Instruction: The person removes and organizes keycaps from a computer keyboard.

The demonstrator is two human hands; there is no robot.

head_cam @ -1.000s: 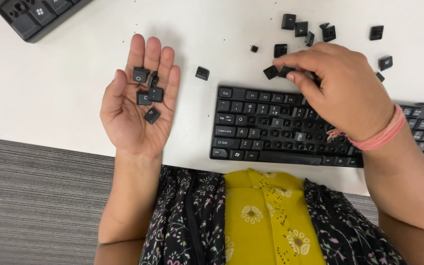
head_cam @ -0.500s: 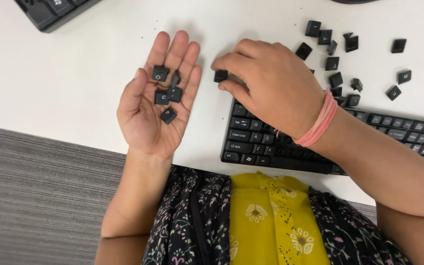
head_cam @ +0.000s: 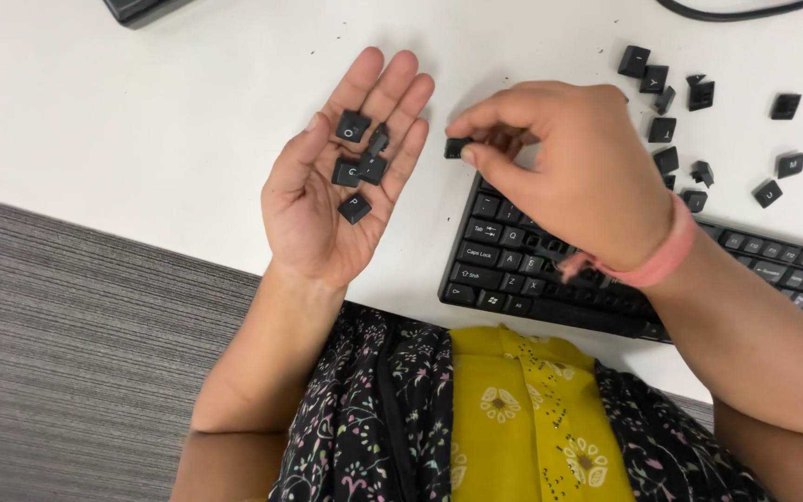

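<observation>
The fingers [head_cam: 476,153] of the right hand [head_cam: 569,177] are pinched on one black keycap [head_cam: 457,147], thumb and first finger tight on its sides. A second ago this hand was over by the loose keys at the far side of the keyboard; now it has come across with the keycap and holds it in the air just beside the fingertips of the left hand [head_cam: 341,186]. The left hand lies flat and open, palm up, fingers spread a little, and it has stayed put. On its palm sit about five caps [head_cam: 360,163], some touching each other. So the pile in the palm looks ready to get one more. The keyboard [head_cam: 513,270] lies under the right wrist, with empty spots in its top rows where keys are off. More loose keys [head_cam: 666,98] are scattered on the white table [head_cam: 141,121] past the right hand, well apart from the palm. Another keyboard's corner [head_cam: 146,9] peeks in at the top left and a black cable [head_cam: 736,11] at the top right. Nothing stands between the pinched keycap and the open palm.
</observation>
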